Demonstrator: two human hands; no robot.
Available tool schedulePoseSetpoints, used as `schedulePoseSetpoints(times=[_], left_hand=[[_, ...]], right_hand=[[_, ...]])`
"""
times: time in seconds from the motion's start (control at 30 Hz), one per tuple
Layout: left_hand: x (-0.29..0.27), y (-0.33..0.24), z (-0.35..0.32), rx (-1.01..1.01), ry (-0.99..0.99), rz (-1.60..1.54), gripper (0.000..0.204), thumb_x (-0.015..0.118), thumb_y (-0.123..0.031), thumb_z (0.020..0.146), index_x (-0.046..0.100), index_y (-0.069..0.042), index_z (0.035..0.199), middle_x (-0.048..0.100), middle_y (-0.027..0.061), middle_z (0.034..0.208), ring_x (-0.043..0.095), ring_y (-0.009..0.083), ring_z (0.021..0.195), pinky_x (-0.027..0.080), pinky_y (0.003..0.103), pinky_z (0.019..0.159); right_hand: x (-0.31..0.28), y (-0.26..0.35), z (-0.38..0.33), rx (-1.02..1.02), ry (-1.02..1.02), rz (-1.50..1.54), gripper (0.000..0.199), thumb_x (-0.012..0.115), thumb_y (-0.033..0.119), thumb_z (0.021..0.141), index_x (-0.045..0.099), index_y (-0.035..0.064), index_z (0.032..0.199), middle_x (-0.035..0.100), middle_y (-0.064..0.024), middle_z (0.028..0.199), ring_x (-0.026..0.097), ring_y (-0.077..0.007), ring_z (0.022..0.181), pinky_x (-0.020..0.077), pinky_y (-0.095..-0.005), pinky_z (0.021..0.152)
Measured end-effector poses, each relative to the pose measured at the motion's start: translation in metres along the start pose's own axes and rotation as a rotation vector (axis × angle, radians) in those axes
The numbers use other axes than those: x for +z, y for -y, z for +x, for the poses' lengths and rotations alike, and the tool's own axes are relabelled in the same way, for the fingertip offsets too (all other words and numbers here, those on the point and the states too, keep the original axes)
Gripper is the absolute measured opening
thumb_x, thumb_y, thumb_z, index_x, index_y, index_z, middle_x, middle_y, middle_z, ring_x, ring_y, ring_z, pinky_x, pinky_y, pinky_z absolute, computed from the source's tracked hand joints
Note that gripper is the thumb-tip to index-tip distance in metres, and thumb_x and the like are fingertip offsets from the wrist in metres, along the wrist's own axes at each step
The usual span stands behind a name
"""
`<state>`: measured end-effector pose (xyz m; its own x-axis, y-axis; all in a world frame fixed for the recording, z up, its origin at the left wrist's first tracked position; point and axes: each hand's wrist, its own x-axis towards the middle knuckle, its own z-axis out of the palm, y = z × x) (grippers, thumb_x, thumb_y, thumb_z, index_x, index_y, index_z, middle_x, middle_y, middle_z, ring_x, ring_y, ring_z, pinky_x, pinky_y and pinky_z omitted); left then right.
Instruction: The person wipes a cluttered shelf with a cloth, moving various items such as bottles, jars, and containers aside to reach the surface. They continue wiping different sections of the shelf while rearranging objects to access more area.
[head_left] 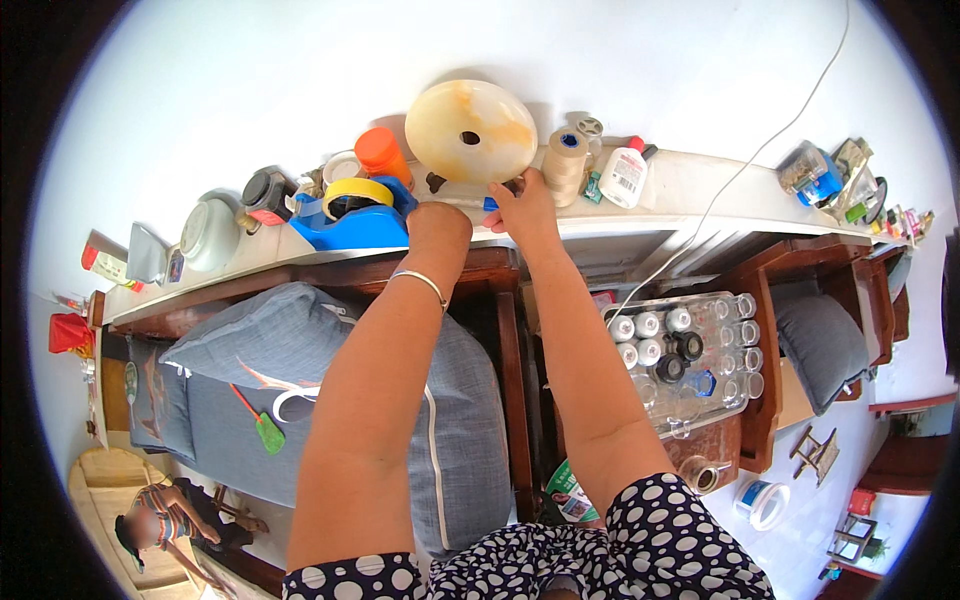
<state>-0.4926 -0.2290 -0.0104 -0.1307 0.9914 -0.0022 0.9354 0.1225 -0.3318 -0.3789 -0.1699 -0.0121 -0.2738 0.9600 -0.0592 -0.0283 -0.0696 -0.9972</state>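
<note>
While both forearms reach up from the lower edge toward a long white ledge, the hands meet just under a round cream-coloured disc with amber streaks and a small hole in its middle, which stands tilted against the wall at the back of the ledge. The left hand is seen from the back, a thin silver bangle on its wrist; its fingers curl forward out of sight, so I cannot tell whether they grasp anything. The right hand has its fingertips pinched on a slim whitish stick-like object with a blue end that lies across the ledge right below the disc — the grip looks closed on it. Just left of the hands sits a blue tape dispenser carrying a yellow roll of tape, and behind that an orange-capped jar. To the right of the disc stands a spool of beige thread, then a white bottle with a red cap. Lower right, a clear plastic box holds rows of small thread spools. Below the left arm lies a grey-blue cushion on a dark wooden frame — and another person sits on the floor at the lower left.
</note>
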Motion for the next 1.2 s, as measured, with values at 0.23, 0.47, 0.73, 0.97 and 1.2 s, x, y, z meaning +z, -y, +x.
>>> schedulePoseSetpoints(times=[0.23,0.47,0.73,0.97,1.2], left_hand=[[0.008,-0.001,0.002,-0.061,0.006,0.008,0.013,0.058,-0.012,0.078,0.07,-0.009,0.083,0.067,0.0085,0.086,0.066,0.0234,0.083,0.053,0.033,0.064],[0.01,-0.007,-0.002,-0.128,-0.077,0.026,0.013,0.058,-0.01,0.077,0.069,-0.006,0.081,0.066,0.0108,0.085,0.065,0.0249,0.082,0.054,0.034,0.064],[0.008,-0.005,-0.004,-0.121,-0.088,0.015,0.014,0.057,-0.01,0.079,0.069,-0.006,0.084,0.066,0.0105,0.086,0.065,0.0238,0.083,0.054,0.033,0.064],[0.009,-0.001,-0.01,-0.078,-0.13,0.004,0.012,0.058,-0.012,0.08,0.069,-0.008,0.082,0.066,0.0106,0.086,0.065,0.0242,0.083,0.054,0.032,0.064],[0.006,-0.009,-0.004,-0.1,-0.123,-0.053,0.012,0.057,-0.012,0.079,0.068,-0.008,0.077,0.067,0.0102,0.082,0.067,0.0233,0.078,0.054,0.034,0.063]], right_hand=[[-0.001,0.004,0.0,0.01,0.011,-0.215,0.028,0.065,0.011,0.081,0.052,-0.0076,0.098,0.059,-0.0104,0.076,0.057,-0.0144,0.045,0.0439,-0.0249,0.038],[-0.007,-0.013,0.003,-0.115,0.005,-0.32,0.026,0.067,0.012,0.079,0.056,-0.0052,0.095,0.058,-0.0077,0.072,0.052,-0.0132,0.044,0.0417,-0.0264,0.041],[-0.005,-0.012,-0.001,-0.209,-0.071,-0.362,0.03,0.071,0.018,0.077,0.059,-0.0045,0.093,0.058,-0.0055,0.072,0.048,-0.0116,0.045,0.0412,-0.0266,0.044],[0.0,-0.002,-0.029,-0.026,-0.106,-0.023,0.033,0.068,0.014,0.079,0.054,-0.0045,0.102,0.061,-0.0131,0.091,0.057,-0.017,0.056,0.0457,-0.0309,0.053],[-0.01,-0.02,-0.051,-0.851,-0.096,-0.798,0.02,0.058,0.006,0.08,0.055,0.006,0.1,0.057,-0.0121,0.099,0.061,-0.0253,0.069,0.049,-0.0347,0.063]])
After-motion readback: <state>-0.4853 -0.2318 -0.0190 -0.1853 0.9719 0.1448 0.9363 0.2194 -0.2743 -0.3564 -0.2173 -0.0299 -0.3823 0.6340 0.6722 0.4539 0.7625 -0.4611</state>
